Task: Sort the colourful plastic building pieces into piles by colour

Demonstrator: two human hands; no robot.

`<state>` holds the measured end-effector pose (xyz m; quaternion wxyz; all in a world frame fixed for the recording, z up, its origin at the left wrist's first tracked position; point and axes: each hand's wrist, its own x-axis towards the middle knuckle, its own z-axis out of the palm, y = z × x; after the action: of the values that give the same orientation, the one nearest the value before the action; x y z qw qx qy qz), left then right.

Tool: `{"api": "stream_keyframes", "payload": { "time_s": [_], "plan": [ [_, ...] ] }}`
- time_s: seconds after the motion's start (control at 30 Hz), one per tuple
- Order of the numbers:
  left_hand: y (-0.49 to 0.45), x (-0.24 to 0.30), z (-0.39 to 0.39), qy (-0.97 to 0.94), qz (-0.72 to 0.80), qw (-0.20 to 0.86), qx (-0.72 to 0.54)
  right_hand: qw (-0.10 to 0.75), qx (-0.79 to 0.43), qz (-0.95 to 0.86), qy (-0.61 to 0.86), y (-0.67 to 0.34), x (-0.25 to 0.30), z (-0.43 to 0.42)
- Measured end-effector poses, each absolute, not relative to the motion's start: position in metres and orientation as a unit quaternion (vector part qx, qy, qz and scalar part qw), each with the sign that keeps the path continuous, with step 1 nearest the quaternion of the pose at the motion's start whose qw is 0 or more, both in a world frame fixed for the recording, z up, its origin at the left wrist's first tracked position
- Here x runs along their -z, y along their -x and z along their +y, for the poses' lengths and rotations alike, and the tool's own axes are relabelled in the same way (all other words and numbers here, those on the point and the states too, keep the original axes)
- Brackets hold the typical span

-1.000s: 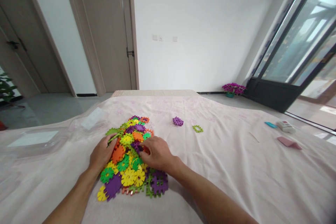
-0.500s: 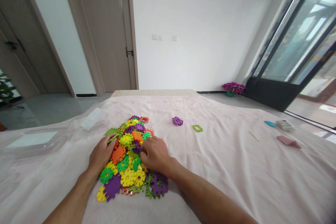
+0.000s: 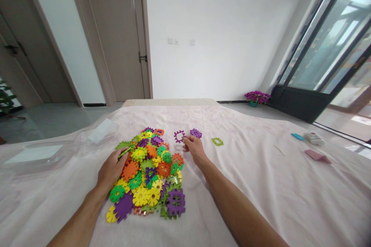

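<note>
Purple frame [image 3: 176,136]: in the right hand [image 3: 195,148], between the pile [image 3: 142,177] and the purple disc [image 3: 196,133], beyond the pile's right side; whether its lower edge touches the cloth [image 3: 246,185] is hard to tell
Frame's feel: likely light, stiff plastic, a little smooth; the thin sides and small teeth could bend or snap if squeezed hard
Frame's rim: probably best pinched flat across one side, leaving the other teeth free; the open middle offers nothing to grip
Right fingers: thumb and index nearly closed on the frame's near right edge, the others curled below
Right arm: reaches forward and leftward from the lower right, forearm low over the cloth
Left hand [image 3: 111,170]: beside the pile's left edge, thumb and fingers closed about a thin green piece [image 3: 124,152] seen edge-on
Left arm: slants up from the lower left, wrist low
Green ring [image 3: 213,141]: lies on the cloth, right of the purple disc, apart from it
</note>
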<state>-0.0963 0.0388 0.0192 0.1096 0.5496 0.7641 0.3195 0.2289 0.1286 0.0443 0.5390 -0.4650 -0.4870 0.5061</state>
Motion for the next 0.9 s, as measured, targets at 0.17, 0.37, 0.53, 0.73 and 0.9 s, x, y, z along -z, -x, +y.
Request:
{"api": "stream_keyframes", "payload": {
  "time_s": [0.17, 0.37, 0.53, 0.73, 0.9],
  "plan": [
    [0.097, -0.017, 0.038, -0.554, 0.762, 0.109, -0.318, 0.625, -0.506, -0.401, 0.438, -0.255, -0.036, 0.149],
    [0.088, -0.027, 0.030, -0.599, 0.726, -0.038, -0.336, 0.647, -0.484, -0.357, 0.470, -0.261, -0.024, 0.154],
    [0.037, -0.066, 0.011, -0.761, 0.503, -0.146, -0.382, 0.598, -0.506, -0.415, 0.462, -0.253, -0.016, 0.150],
    [-0.054, -0.085, -0.043, -0.946, 0.254, 0.032, -0.199, 0.552, -0.490, -0.496, 0.457, -0.251, -0.004, 0.151],
    [-0.065, -0.058, -0.046, -0.946, 0.294, -0.038, -0.131, 0.507, -0.422, -0.578, 0.480, -0.256, 0.002, 0.155]
  ]
}}
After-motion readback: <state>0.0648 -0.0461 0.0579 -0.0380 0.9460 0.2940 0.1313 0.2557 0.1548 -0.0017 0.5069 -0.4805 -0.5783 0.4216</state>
